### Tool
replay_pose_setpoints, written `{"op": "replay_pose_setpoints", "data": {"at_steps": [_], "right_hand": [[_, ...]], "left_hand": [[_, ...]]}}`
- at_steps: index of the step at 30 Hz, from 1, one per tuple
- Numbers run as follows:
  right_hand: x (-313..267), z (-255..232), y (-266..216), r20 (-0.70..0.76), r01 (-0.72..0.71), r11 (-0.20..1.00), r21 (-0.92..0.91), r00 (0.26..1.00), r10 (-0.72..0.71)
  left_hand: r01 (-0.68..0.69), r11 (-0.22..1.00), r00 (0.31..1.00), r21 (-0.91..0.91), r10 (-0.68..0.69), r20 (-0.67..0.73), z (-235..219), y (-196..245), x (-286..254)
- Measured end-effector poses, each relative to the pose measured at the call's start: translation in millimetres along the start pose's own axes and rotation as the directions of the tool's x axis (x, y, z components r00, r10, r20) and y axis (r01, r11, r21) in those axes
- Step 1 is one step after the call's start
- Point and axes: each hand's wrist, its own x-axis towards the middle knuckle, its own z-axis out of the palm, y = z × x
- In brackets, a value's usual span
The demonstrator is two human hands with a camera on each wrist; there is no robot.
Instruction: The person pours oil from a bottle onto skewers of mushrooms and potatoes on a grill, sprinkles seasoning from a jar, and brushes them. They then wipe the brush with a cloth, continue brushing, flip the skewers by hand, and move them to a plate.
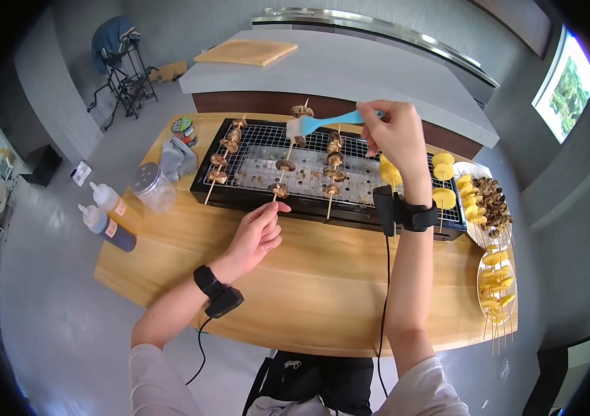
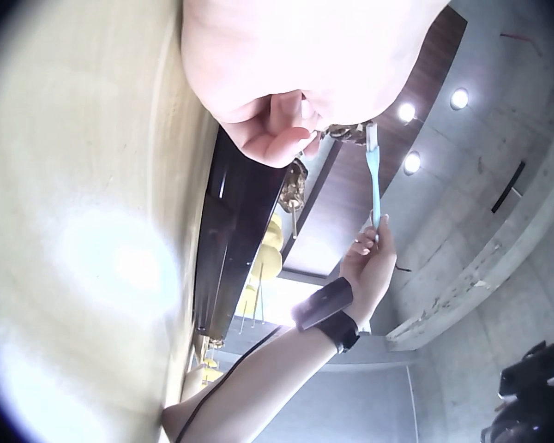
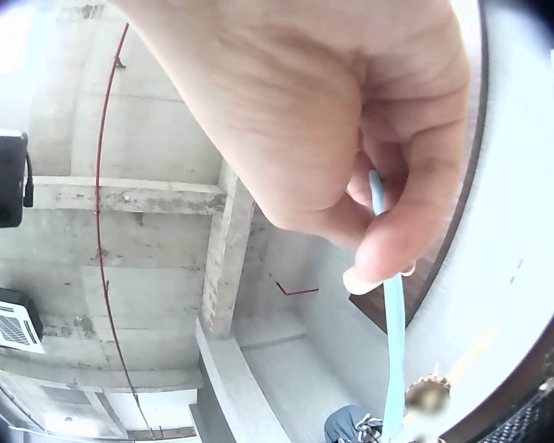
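My left hand (image 1: 255, 237) pinches the near end of a mushroom skewer (image 1: 285, 166) at the front edge of the black grill (image 1: 302, 204). The skewer reaches away over the wire mesh, with several brown mushroom pieces on it. My right hand (image 1: 399, 135) is raised above the grill and grips a light blue basting brush (image 1: 336, 120) by its handle. The pale brush head overlaps the far part of that skewer in the head view. In the left wrist view the brush (image 2: 375, 180) shows close by the mushrooms. Other mushroom skewers (image 1: 334, 158) lie on both sides.
Yellow slice skewers (image 1: 443, 182) lie at the grill's right end. Plates of mushroom skewers (image 1: 496, 204) and yellow slices (image 1: 495, 284) stand at the table's right. Two squeeze bottles (image 1: 109, 227), a clear jar (image 1: 153, 187) and a can (image 1: 184, 131) stand at the left.
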Motion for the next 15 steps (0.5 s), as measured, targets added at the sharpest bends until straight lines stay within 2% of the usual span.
{"op": "replay_pose_setpoints", "data": {"at_steps": [13,15], "right_hand": [[5.0,-1.6,2.6,0.068,-0.071,0.993,-0.096,0.995,0.077],[5.1,-3.1,2.2,0.024,-0.072,0.983,-0.171,0.997,0.077]], "left_hand": [[0.019,0.999,1.0,-0.044,-0.019,0.009,-4.3,-0.5,-0.1],[0.028,0.998,1.0,-0.051,-0.029,-0.005,-2.6,-0.8,-0.5]]}}
